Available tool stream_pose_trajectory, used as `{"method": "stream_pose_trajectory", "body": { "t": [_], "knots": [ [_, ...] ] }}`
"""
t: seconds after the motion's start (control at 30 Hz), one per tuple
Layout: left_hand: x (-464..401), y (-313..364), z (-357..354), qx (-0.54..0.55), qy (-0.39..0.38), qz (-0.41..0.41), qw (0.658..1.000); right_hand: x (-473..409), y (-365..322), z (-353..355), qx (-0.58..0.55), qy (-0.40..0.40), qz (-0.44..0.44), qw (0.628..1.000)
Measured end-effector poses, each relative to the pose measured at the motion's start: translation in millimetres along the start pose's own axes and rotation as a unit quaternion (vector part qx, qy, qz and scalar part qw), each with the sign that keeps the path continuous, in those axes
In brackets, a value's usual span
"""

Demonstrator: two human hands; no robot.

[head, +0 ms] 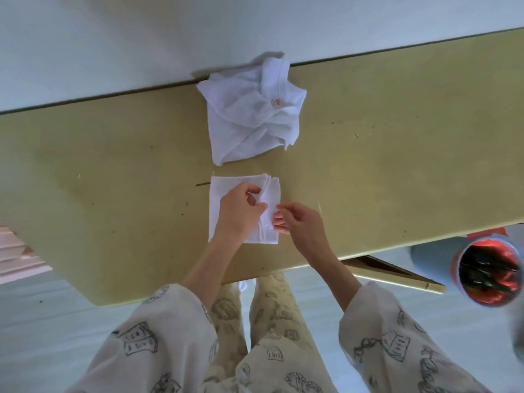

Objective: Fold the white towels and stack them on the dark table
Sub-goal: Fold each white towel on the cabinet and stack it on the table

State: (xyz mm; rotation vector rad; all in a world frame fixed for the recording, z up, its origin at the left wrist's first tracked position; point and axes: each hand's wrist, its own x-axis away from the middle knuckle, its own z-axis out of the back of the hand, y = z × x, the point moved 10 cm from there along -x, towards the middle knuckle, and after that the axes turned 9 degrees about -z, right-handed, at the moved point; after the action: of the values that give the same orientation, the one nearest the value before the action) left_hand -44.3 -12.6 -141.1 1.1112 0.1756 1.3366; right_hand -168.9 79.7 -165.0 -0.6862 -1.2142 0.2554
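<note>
Olive-yellow and scuffed, the table [113,171] runs across the view with a pale wall behind its far edge and a light floor below. Near the front edge lies a folded white towel [226,191], squared into a small rectangle with a doubled flap along its right side. The left hand [241,211] rests on top of it, fingers curled, thumb and fingertips pinching the raised fold near the middle. The right hand [297,222] sits at the towel's right edge, fingers loosely bent with the tips touching the cloth; whether it actually grips anything cannot be told. Just beyond, apart from the folded one, a crumpled white towel [252,117] with a small label lies against the wall. Printed sleeves cover both forearms. A red-rimmed bin [487,272] stands on the floor at right.
</note>
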Motion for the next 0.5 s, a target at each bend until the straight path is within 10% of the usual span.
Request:
{"method": "stream_pose_trajectory", "body": {
  "t": [0.5],
  "knots": [
    [3,13,-19,-0.04,0.019,-0.024,0.999,-6,3,6,0.02,0.0,-0.028,0.999]
  ]
}}
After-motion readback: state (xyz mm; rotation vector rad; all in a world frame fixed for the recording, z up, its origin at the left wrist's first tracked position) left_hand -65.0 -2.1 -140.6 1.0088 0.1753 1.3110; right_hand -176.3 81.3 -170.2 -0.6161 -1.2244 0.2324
